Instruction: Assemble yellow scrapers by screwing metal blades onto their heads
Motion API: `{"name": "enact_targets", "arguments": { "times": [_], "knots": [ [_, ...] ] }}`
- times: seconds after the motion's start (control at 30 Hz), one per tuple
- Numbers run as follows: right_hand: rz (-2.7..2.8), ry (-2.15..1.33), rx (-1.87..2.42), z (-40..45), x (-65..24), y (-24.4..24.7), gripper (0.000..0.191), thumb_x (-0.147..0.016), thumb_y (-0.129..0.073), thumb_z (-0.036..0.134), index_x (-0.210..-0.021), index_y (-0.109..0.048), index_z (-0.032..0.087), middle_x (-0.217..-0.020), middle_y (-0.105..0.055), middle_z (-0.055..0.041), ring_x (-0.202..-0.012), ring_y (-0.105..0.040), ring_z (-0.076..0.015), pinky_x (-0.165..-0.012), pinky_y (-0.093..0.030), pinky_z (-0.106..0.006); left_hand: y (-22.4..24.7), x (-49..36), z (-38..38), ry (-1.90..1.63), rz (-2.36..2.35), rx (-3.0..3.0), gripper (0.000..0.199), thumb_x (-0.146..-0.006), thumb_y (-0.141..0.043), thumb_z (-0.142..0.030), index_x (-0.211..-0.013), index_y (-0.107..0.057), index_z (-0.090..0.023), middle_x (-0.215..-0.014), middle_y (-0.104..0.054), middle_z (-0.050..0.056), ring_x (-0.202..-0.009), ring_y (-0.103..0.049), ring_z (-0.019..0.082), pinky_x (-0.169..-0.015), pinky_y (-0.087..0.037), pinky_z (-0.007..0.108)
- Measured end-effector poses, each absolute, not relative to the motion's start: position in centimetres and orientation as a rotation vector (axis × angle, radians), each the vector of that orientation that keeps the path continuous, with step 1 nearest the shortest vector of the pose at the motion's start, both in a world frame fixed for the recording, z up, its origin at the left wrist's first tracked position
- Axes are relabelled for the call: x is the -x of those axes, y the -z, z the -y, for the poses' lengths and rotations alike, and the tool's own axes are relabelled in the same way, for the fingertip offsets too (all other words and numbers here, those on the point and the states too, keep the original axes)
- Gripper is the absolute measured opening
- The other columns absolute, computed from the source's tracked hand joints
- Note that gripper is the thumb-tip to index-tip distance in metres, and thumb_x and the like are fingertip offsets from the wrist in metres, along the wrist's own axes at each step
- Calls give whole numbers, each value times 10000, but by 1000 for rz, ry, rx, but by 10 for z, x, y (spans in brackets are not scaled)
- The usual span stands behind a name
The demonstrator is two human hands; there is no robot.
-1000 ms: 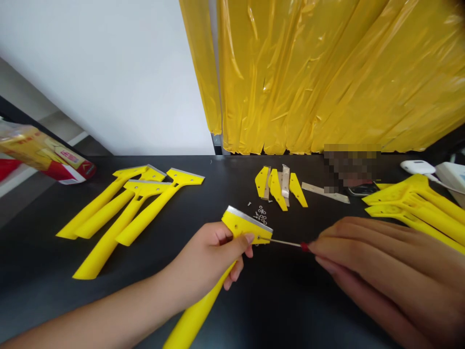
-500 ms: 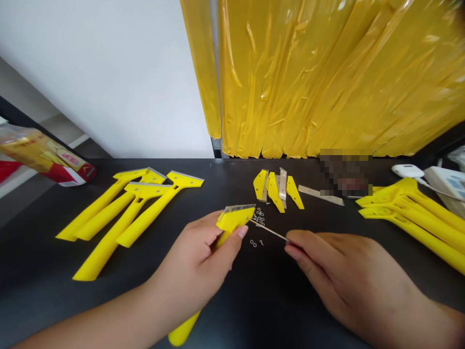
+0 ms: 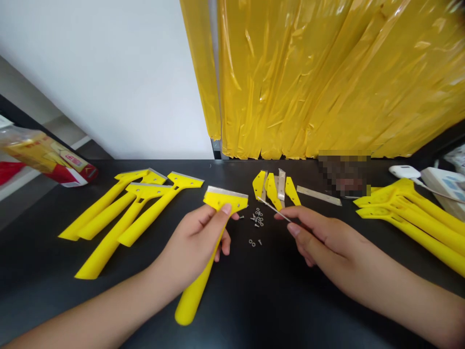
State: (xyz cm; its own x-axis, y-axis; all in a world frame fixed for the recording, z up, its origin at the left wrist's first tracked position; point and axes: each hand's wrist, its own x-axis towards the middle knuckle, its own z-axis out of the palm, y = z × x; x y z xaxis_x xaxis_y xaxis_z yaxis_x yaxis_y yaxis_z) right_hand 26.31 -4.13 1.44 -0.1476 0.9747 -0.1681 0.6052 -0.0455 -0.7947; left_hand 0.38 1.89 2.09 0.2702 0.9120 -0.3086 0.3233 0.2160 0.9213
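Observation:
My left hand is closed around a yellow scraper, thumb on its head. The scraper's metal blade edge points away from me and its handle slants down toward me. In my right hand is a thin screwdriver, pinched between fingers and thumb; its handle is hidden. The screwdriver's tip is apart from the held scraper, over the yellow clamp plates. Small screws and nuts lie loose on the black table between my hands. A metal blade strip lies beyond my right hand.
Several yellow scrapers with blades lie at the left. Yellow handles are stacked at the right, by a white device. A red and yellow package stands far left. Yellow plastic wrap hangs behind the table.
The screwdriver's tip has come away from the scraper head and moved up and right. My left hand has turned the scraper so the head's broad face shows. My right hand's fingers have loosened slightly.

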Motion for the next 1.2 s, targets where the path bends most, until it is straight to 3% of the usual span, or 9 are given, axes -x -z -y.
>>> {"name": "enact_targets", "arguments": {
  "times": [0.17, 0.3, 0.4, 0.5, 0.63, 0.8, 0.9, 1.0, 1.2],
  "knots": [
    [1831, -745, 1615, 29, -279, -9, 113, -1097, -439, 295, -1126, -548, 302, -1027, -664, -1, -935, -636, -187, -864, -486, -344, -22, -3, -29, -702, -1163, -1074, 446, -1021, -550, -575, -1104, -695, -161, -649, -717, 44, -539, -593, 169, -525, -498, 251],
    [1859, -734, 1650, 21, -276, -3, 86, -1043, -577, 345, -992, -542, 284, -757, -568, 46, -674, -545, -164, -624, -445, -287, -21, -6, -31, -807, -1108, -974, 290, -1002, -677, -447, -1097, -688, -174, -925, -799, 85, -641, -688, 167, -538, -544, 238],
    [1979, -708, 1553, 21, -271, 4, 134, -1069, -537, 341, -1161, -620, 289, -646, -551, 69, -547, -513, -150, -552, -425, -275, -20, -6, -32, -862, -1094, -905, 225, -995, -716, -380, -1132, -691, -204, -1187, -793, 99, -727, -747, 164, -564, -574, 231],
    [2218, -502, 1340, 21, -269, 12, 382, -1040, -443, 147, -1374, -612, 226, -843, -703, -19, -708, -659, -176, -688, -528, -305, -21, -5, -33, -889, -1090, -859, 233, -985, -740, -375, -1139, -711, -203, -1259, -781, 109, -756, -763, 155, -590, -591, 220],
    [2410, -375, 1234, 21, -267, 16, 481, -964, -454, 52, -1399, -630, 157, -1023, -733, -105, -874, -694, -219, -764, -566, -343, -23, -3, -31, -899, -1072, -847, 247, -981, -749, -390, -1140, -730, -202, -1294, -770, 109, -784, -761, 144, -587, -579, 197],
    [2463, -379, 1294, 20, -262, 17, 361, -1058, -468, 196, -1355, -674, 180, -996, -736, -100, -866, -696, -237, -758, -547, -369, -27, -4, -27, -884, -1014, -878, 250, -1014, -694, -397, -1135, -711, -179, -1284, -767, 131, -702, -699, 126, -531, -535, 206],
    [2361, -558, 1361, 17, -262, 15, 280, -1049, -493, 212, -1224, -710, 195, -1030, -745, -101, -920, -698, -253, -817, -522, -390, -29, -5, -25, -865, -970, -864, 265, -1057, -610, -410, -1144, -683, -170, -1255, -773, 147, -714, -704, 150, -533, -540, 229],
    [2270, -720, 1415, 12, -264, 11, 157, -980, -562, 155, -1035, -699, 209, -948, -728, -56, -836, -661, -214, -770, -481, -346, -30, -5, -24, -812, -922, -846, 296, -1073, -576, -440, -1149, -670, -170, -1211, -786, 152, -695, -720, 158, -528, -545, 234],
    [2051, -933, 1484, 8, -270, 5, 76, -938, -628, 178, -900, -681, 218, -838, -657, -13, -757, -557, -178, -717, -406, -318, -28, -4, -21, -732, -888, -829, 245, -1035, -668, -423, -1077, -716, -187, -1090, -815, 104, -709, -789, 181, -535, -586, 221]
  ]
}}
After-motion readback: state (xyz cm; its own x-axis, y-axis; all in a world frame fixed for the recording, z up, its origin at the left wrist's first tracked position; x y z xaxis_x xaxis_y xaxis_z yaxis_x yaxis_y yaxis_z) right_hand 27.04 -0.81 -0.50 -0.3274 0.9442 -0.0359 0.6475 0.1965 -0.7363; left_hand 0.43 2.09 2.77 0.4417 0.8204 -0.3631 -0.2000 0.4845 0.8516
